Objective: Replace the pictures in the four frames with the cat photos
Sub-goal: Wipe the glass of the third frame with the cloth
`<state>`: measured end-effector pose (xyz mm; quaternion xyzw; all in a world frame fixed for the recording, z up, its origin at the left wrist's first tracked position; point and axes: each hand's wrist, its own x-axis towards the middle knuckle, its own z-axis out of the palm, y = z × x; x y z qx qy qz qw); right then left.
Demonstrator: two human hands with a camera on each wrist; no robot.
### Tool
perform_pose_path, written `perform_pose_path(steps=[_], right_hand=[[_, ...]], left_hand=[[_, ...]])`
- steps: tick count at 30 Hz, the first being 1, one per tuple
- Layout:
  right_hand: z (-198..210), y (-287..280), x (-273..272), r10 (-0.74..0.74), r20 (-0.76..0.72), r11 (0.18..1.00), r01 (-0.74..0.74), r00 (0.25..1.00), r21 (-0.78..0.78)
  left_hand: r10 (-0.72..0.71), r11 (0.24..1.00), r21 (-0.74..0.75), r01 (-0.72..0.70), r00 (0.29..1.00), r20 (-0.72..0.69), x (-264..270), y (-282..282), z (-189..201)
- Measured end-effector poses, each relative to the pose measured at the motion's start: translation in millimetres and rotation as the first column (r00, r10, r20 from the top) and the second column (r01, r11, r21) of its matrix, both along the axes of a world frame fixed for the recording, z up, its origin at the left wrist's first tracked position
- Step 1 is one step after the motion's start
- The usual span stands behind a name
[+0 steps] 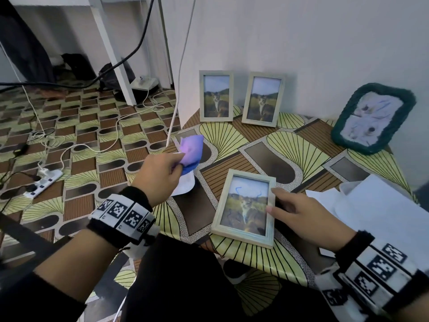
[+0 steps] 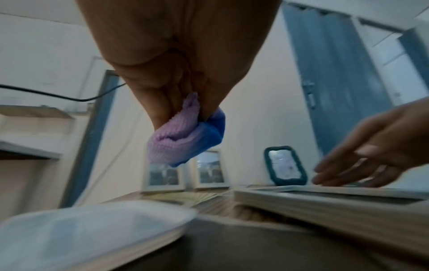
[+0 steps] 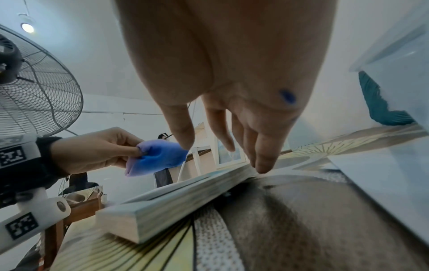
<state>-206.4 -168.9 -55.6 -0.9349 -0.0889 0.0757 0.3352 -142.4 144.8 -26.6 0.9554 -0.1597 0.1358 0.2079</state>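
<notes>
Left hand: the left hand (image 1: 160,169), left of centre in the head view, pinches a bunched purple-and-blue cloth (image 1: 191,152) between thumb and curled fingers, held up off the table.
Right hand: the right hand (image 1: 301,213), lower right of centre, has its fingers straight and loosely spread, their tips resting on the right edge of the flat frame.
Flat frame: a pale wooden frame (image 1: 245,206) lies face up at the table's near edge, lower centre; it shows a cat photo with blue scribbles on the glass.
Standing frames: two more pale frames, the left standing frame (image 1: 216,96) and the right standing frame (image 1: 263,99), lean against the wall at upper centre, side by side, each showing a cat photo.
Green frame: a frame with a fuzzy dark-green border (image 1: 373,118) leans on the wall at upper right; its picture is pale, not clearly readable.
White sheet: a white sheet (image 1: 184,184) lies at the table's left edge, just under the cloth.
Papers: white papers (image 1: 380,205) lie at the right, beside the right hand.
Table: patterned yellow-and-brown covering (image 1: 290,145).
</notes>
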Motion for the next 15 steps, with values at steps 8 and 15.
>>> perform_pose_path(steps=[8,15], right_hand=[[12,-6,-14,-0.095,0.131,0.986,0.074,0.987,0.151],[0,-7,-20,-0.162,0.316,0.981,0.116,0.935,0.159]], left_hand=[[-0.333,0.914,0.192,0.357,0.931,-0.149,-39,-86,-15],[-0.470,0.799,0.220,0.560,0.808,-0.355,-43,-96,-23]])
